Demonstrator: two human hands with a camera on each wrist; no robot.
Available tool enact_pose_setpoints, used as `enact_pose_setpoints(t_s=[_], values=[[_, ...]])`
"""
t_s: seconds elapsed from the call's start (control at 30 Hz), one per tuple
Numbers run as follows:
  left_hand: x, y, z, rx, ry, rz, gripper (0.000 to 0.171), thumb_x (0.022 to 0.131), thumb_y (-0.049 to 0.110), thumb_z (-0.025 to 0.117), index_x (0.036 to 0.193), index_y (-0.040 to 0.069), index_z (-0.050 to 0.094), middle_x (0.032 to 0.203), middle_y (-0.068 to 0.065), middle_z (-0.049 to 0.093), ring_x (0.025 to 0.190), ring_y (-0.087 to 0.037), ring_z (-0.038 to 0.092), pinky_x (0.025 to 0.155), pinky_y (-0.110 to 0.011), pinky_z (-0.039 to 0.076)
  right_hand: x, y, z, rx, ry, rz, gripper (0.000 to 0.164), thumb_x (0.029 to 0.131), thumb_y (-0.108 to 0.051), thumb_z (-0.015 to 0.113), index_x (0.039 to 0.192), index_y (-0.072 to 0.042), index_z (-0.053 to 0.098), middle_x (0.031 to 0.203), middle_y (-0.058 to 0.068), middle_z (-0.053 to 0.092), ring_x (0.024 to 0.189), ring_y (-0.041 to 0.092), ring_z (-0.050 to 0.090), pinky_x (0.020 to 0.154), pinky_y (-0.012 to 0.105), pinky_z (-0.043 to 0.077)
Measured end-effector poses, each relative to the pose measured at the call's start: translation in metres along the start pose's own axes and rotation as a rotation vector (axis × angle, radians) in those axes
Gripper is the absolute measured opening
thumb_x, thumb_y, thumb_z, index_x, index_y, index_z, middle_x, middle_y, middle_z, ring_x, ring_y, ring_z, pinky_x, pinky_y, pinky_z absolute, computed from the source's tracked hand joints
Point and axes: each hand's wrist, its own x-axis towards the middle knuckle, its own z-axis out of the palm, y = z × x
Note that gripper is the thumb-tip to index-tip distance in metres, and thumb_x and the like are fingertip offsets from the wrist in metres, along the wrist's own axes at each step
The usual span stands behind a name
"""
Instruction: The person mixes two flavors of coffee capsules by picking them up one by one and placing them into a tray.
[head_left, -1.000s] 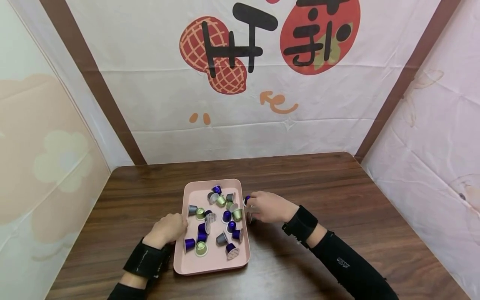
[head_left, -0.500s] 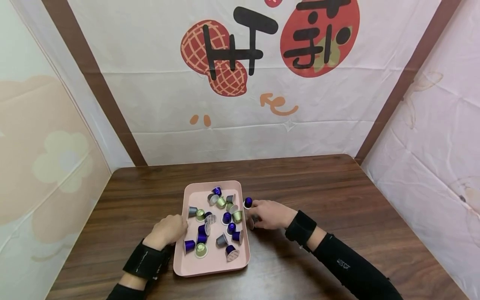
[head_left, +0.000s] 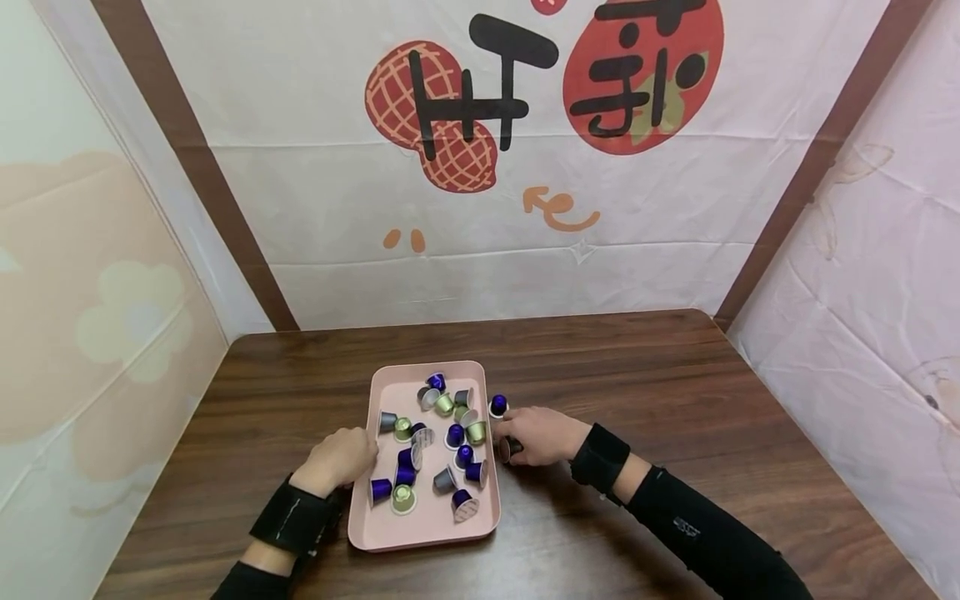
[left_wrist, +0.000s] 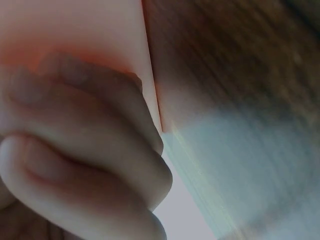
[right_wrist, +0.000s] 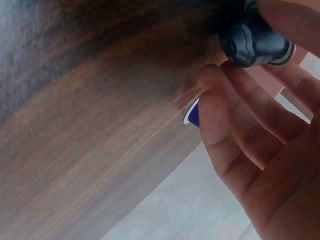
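A pink tray [head_left: 420, 533] lies on the wooden table, with several purple, green and grey coffee capsules in it. My left hand [head_left: 337, 458] holds the tray at its left rim; curled fingers [left_wrist: 85, 125] lie against the pink side in the left wrist view. Just off the tray's right edge, my right hand [head_left: 542, 435] grips a dark coffee capsule [right_wrist: 255, 42] between thumb and fingers. A purple capsule [head_left: 498, 405] stands on the table beyond those fingers; in the right wrist view it is partly hidden behind a finger.
Around the tray spreads a dark wood table [head_left: 637, 375]. A white printed cloth [head_left: 315, 208] hangs behind its far edge, and further cloth panels stand at the left and right sides.
My right hand has drawn back slightly toward me from the purple capsule, leaving it in fuller view. The dark capsule has shifted slightly nearer with the fingers. My left hand and the tray stay put.
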Motion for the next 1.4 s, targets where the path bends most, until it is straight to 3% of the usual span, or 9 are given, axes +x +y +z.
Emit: enact_pose_setpoints(t_s=[0.27, 0.7, 1.13, 1.4], values=[[-0.001, 0.002, -0.002, 0.007, -0.014, -0.004, 0.029, 0.091, 0.016, 0.044, 0.067, 0.005, 0.056, 0.056, -0.007, 0.051, 0.049, -0.022, 0.052, 0.046, -0.035, 0.04, 0.0, 0.002, 0.002, 0.034, -0.042, 0.003, 0.027, 0.08, -0.014, 0.072, 0.106, -0.017, 0.065, 0.095, -0.005, 0.059, 0.083, 0.005, 0.057, 0.074, 0.024, 0.047], [0.001, 0.002, -0.005, 0.013, -0.026, -0.01, 0.029, 0.091, 0.018, 0.045, 0.067, 0.006, 0.055, 0.055, -0.007, 0.052, 0.049, -0.021, 0.052, 0.047, -0.035, 0.04, -0.003, 0.008, 0.002, 0.064, -0.043, 0.024, 0.023, 0.082, -0.013, 0.071, 0.104, -0.016, 0.065, 0.101, -0.003, 0.06, 0.085, 0.006, 0.058, 0.076, 0.025, 0.047], [0.0, -0.001, -0.004, -0.01, -0.022, -0.002, 0.029, 0.091, 0.017, 0.045, 0.068, 0.006, 0.056, 0.057, -0.007, 0.052, 0.052, -0.022, 0.052, 0.05, -0.035, 0.041, -0.004, 0.01, -0.012, 0.103, 0.029, -0.041, 0.01, 0.086, -0.015, 0.068, 0.096, -0.015, 0.066, 0.092, -0.005, 0.061, 0.084, 0.006, 0.058, 0.073, 0.022, 0.047], [0.001, 0.0, -0.003, -0.028, -0.022, 0.001, 0.028, 0.091, 0.017, 0.045, 0.068, 0.005, 0.056, 0.057, -0.008, 0.051, 0.051, -0.022, 0.052, 0.049, -0.035, 0.04, 0.0, 0.008, -0.028, 0.124, 0.103, -0.075, 0.012, 0.086, -0.015, 0.068, 0.097, -0.012, 0.068, 0.092, -0.002, 0.061, 0.08, 0.006, 0.056, 0.069, 0.021, 0.046]])
